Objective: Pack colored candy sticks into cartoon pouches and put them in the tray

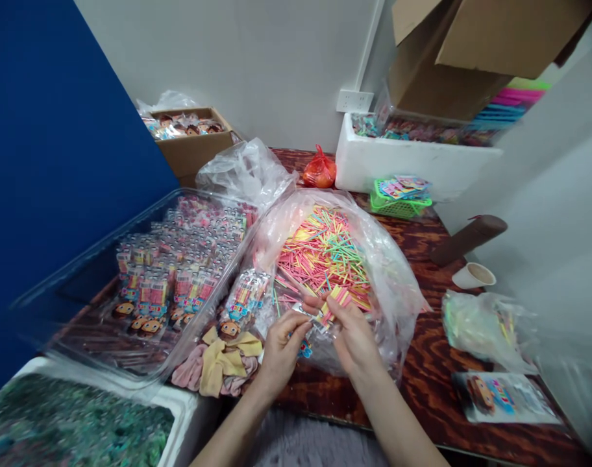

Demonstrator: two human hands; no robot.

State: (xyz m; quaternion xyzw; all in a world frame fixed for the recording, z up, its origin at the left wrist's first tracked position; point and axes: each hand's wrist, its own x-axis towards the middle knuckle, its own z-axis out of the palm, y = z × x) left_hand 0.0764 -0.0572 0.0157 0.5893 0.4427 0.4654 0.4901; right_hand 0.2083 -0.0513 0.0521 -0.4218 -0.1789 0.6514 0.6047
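Note:
My left hand (285, 344) pinches the edge of a small clear plastic bag (304, 348) with a cartoon print, low in front of me. Close beside it, my right hand (357, 337) is closed around a short bundle of yellow and pink sticks (335, 299), whose lower end is at the bag's mouth; whether they are inside it I cannot tell. Just beyond both hands lies a heap of thin coloured sticks (325, 250) in a large clear plastic sack (393, 272). Filled cartoon packets (245, 295) lie left of the sack.
A clear tub (106, 350) on the left holds rows of filled packets. Yellow and pink cloths (222, 363) lie beside it. Right are a paper cup (474, 275), a brown bottle-like cylinder (471, 237) and flat bags (507, 397). Behind stand a green basket (398, 206) and white foam box (413, 162).

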